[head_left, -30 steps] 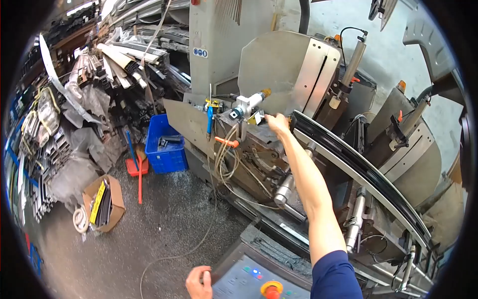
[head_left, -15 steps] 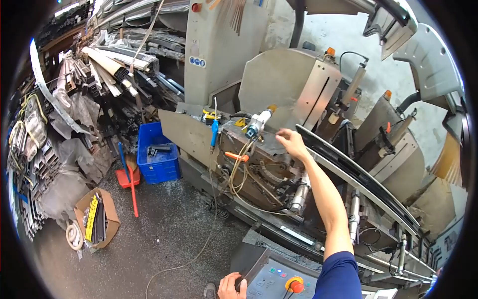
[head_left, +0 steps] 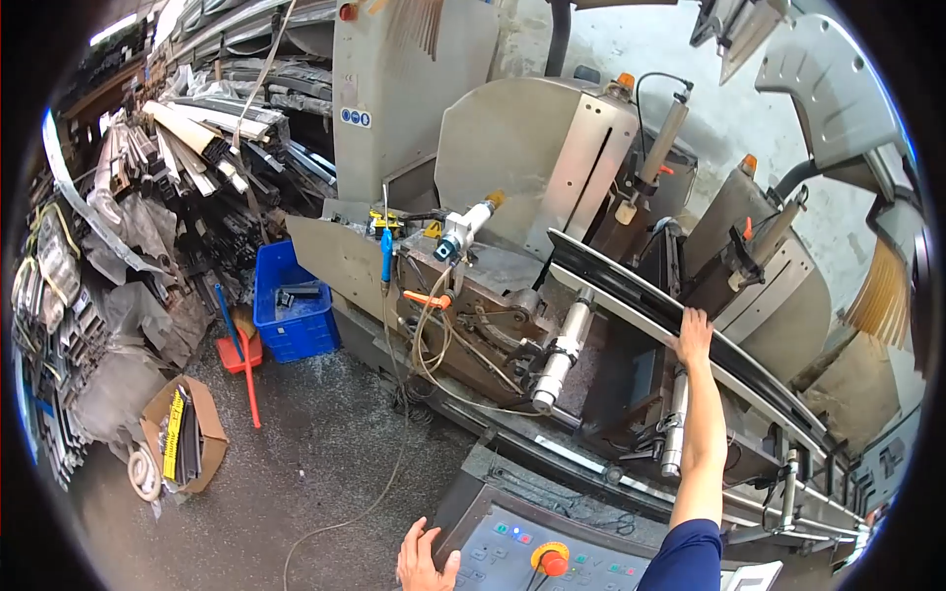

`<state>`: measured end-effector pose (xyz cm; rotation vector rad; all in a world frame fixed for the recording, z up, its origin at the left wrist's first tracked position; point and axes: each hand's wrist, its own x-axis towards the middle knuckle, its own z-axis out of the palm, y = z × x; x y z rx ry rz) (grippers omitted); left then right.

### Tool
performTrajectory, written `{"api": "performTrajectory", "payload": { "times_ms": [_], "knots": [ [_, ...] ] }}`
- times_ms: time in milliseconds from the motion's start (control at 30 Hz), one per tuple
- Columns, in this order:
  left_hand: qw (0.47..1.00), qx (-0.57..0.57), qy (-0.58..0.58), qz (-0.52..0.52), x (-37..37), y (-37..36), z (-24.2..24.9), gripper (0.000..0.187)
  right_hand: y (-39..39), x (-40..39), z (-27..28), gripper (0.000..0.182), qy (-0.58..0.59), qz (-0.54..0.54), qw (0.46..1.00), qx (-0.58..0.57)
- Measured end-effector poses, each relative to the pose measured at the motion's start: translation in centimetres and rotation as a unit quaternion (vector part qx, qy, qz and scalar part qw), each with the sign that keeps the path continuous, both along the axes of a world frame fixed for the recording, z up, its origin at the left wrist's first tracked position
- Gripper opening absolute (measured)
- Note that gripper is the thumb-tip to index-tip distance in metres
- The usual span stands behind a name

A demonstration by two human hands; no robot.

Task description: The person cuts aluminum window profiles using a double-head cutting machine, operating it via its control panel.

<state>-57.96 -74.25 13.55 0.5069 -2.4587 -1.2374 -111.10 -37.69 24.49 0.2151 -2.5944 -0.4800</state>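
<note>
My right hand (head_left: 693,335) reaches out and rests on a long dark metal profile (head_left: 631,291) that lies along the bed of a grey cutting machine (head_left: 522,148). Its fingers lie over the profile's near edge. My left hand (head_left: 422,559) sits low at the frame's bottom, fingers spread on the left edge of a grey control panel (head_left: 512,552). The panel carries a red stop button (head_left: 553,561) on a yellow ring and several small buttons.
A blue crate (head_left: 291,305) and a red dustpan with a broom (head_left: 236,350) stand on the floor at the left. A cardboard box (head_left: 182,433) lies nearer. Stacked metal profiles (head_left: 197,148) fill the far left. Hoses and a cable (head_left: 434,335) hang off the machine's front.
My right hand has drawn back from the machine's left clamp area and moved right onto the long dark profile. My left hand has opened flat on the panel's edge.
</note>
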Motion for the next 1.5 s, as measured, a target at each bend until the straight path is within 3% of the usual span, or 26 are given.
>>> {"api": "performTrajectory", "payload": {
  "times_ms": [67,467,700,800,1033,1133,1200,1267,1333,1367,1400,1500],
  "knots": [
    [1.0,-0.017,-0.005,0.01,-0.1,0.2,0.1,0.053,-0.6,0.3,0.5,0.083,0.055,0.031,0.998,0.023],
    [0.996,-0.07,-0.05,0.001,-0.2,1.0,0.9,0.063,-0.9,0.7,1.8,0.088,0.02,0.092,0.996,-0.001],
    [0.996,-0.075,-0.042,-0.006,-0.3,1.2,0.7,0.061,-4.3,0.5,1.7,0.08,0.028,0.091,0.995,-0.033],
    [0.997,-0.075,-0.035,-0.003,-0.4,1.4,0.6,0.059,-4.8,0.2,0.9,0.087,0.045,0.127,0.989,-0.066],
    [0.998,-0.069,0.003,0.003,-0.8,1.0,0.9,0.048,-7.2,-1.0,-0.4,0.092,0.036,0.018,0.999,-0.001],
    [0.999,-0.034,-0.002,0.001,-0.1,0.3,-0.6,0.058,-9.1,0.6,0.1,0.119,0.027,-0.009,0.997,0.066],
    [0.998,0.06,0.016,-0.001,0.4,0.3,-0.6,0.063,-9.7,0.4,-1.0,0.128,0.074,-0.039,0.99,0.117],
    [0.997,0.069,0.003,0.024,-0.2,0.4,-0.1,0.056,-10.4,0.5,-1.0,0.101,0.058,-0.076,0.98,0.176],
    [0.998,0.058,0.023,0.029,0.2,0.2,-0.9,0.055,-9.6,-2.3,-3.2,0.074,0.158,-0.076,0.965,0.194],
    [0.997,0.057,0.026,0.043,0.4,0.1,-1.7,0.055,-9.0,-2.6,-3.4,0.06,0.114,-0.065,0.974,0.183],
    [0.997,0.055,0.023,0.051,0.3,0.1,-1.6,0.054,-8.5,-3.4,-3.7,0.067,0.137,-0.045,0.973,0.177],
    [0.996,0.071,0.015,0.056,0.3,0.0,-2.0,0.053,-8.7,-3.9,-0.5,0.066,0.054,-0.007,0.99,0.134]
  ]
}}
